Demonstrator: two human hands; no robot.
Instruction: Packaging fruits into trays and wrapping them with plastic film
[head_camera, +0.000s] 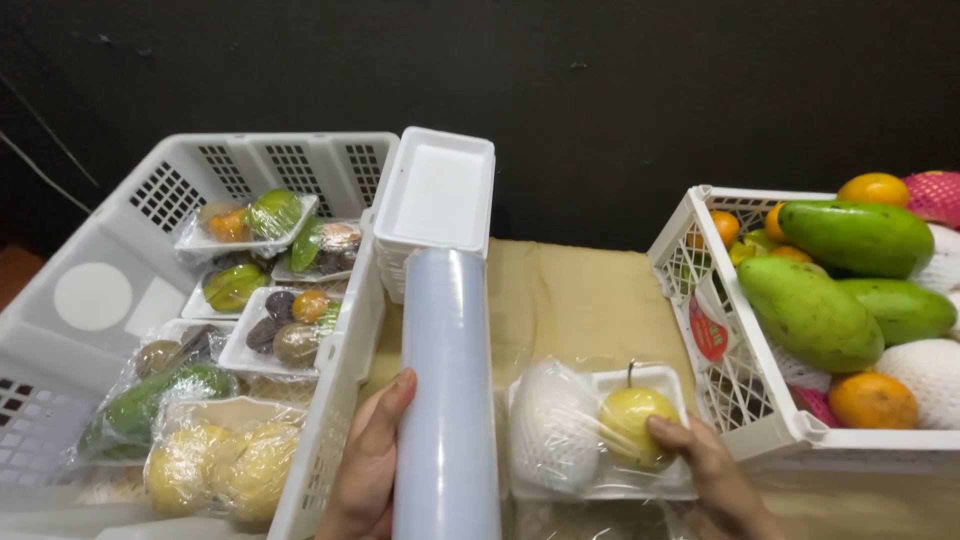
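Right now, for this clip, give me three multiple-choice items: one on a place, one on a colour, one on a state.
1. Where does the stack of foam trays stand?
A. inside the right crate
B. between the two crates
C. on the floor

2. What colour is the round fruit under the right hand?
A. yellow
B. purple
C. red

3. How is the left hand?
A. empty, in the air
B. inside the left crate
C. against the film roll

Answers: 1 B, the trays rise between the crates; 2 A, its skin is yellow; 3 C, the thumb lies on the roll.

Fruit-packing station, white plastic crate (120, 300) of wrapped fruit trays at left, crate of loose mangoes (812, 312) and oranges at right, stacked foam trays (436, 196) far centre, cling-film roll (446, 400) near
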